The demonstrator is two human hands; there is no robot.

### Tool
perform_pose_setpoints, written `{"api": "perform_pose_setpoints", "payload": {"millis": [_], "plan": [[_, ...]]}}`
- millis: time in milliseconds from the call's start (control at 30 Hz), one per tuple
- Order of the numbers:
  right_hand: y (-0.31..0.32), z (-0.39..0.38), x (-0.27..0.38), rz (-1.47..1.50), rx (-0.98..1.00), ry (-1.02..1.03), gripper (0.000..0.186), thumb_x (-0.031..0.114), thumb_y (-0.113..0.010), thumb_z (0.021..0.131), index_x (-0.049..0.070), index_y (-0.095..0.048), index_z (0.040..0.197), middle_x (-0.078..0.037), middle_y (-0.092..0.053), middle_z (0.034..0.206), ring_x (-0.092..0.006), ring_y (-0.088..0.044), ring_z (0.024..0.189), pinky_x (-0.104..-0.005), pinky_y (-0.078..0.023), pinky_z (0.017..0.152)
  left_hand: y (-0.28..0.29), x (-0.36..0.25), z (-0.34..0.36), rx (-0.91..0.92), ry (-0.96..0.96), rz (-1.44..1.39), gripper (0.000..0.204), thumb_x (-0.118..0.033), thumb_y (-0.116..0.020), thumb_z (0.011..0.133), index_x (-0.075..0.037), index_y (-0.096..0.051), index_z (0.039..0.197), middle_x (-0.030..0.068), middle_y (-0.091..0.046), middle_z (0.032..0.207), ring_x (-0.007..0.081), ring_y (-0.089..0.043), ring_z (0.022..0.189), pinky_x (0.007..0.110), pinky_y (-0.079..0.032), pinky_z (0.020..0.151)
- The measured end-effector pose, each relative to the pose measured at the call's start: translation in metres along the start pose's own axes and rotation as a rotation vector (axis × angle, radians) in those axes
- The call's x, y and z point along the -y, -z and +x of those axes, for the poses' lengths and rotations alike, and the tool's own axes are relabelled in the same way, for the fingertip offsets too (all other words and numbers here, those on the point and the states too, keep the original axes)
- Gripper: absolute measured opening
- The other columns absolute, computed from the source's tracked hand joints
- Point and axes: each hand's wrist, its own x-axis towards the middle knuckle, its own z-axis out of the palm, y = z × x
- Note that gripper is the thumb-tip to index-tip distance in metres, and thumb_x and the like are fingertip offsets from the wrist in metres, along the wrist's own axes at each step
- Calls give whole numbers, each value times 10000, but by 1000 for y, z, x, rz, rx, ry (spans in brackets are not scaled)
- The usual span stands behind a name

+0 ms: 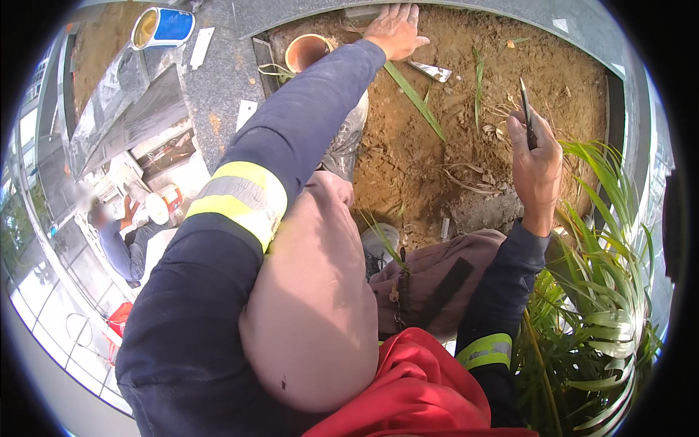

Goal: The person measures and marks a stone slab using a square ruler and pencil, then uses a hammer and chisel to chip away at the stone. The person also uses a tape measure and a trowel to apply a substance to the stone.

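Observation:
My left hand (393, 33) is stretched out to the far side of the soil bed (535, 95), fingers spread near the grey stone edge (473, 12), with nothing visible in its grasp. An orange-brown pot or pipe (306, 51) lies just left of that wrist, and a small white-and-silver flat piece (429, 70) just below the hand. My right hand (535, 153) is closed around a slim dark pointed tool (526, 109), tip upward, above the soil at the right. Long green leaf strips (415, 98) lie on the dirt between the hands.
Leafy plants (604, 291) crowd the right. At upper left, a blue-and-white can (164, 29) and white strips (200, 47) lie on grey stone (226, 73). A co-worker (120, 244) is at lower left beside a white bucket (164, 204). My bent legs (306, 284) fill the lower middle.

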Motion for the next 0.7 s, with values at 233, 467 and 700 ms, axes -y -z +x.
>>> {"api": "perform_pose_setpoints", "payload": {"millis": [233,467,700], "plan": [[1,1,-3,3,-21,39,302,205,-710,959,0,-720,1180,-153,-716,990,-239,-683,855,-356,-531,792,9,14,-33,99,557,135,930,-565,-519,1007,94,-220,1590,348,-214,1641,491,-126,1556,634,-87,1243],[2,-1,-1,20,11,4,279,201,-701,966,-18,-721,1139,-157,-720,983,-252,-688,881,-364,-527,819,-12,-20,-31,-64,394,154,971,-574,-516,1005,77,-133,1615,305,-171,1672,463,-100,1569,645,-61,1242],[-3,3,14,28,29,-1,275,197,-695,971,-20,-721,1138,-151,-725,989,-232,-688,887,-356,-524,825,-36,8,-14,-72,470,169,896,-585,-452,1028,63,-224,1604,285,-270,1647,458,-186,1549,638,-80,1240]]}}
